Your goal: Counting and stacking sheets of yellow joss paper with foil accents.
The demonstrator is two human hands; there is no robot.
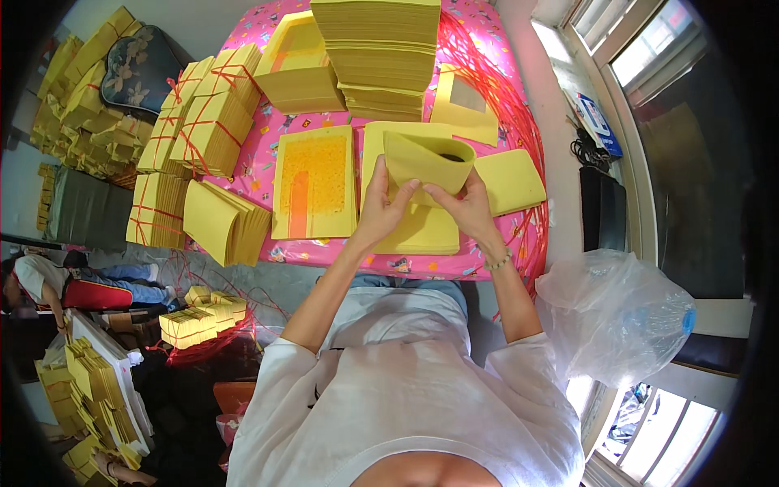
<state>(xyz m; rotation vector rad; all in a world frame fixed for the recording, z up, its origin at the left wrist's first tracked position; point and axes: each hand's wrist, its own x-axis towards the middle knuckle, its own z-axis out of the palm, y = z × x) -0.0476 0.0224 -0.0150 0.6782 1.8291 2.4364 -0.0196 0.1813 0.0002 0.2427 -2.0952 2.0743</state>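
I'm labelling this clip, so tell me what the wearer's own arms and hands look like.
The left hand and right hand are ungloved. Short, loose white sleeves cover the upper arms. A pale, beaded-looking bracelet circles the right wrist; none shows on the left.

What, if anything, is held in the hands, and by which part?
The left hand and right hand hold curled yellow paper at its lower left and lower right.
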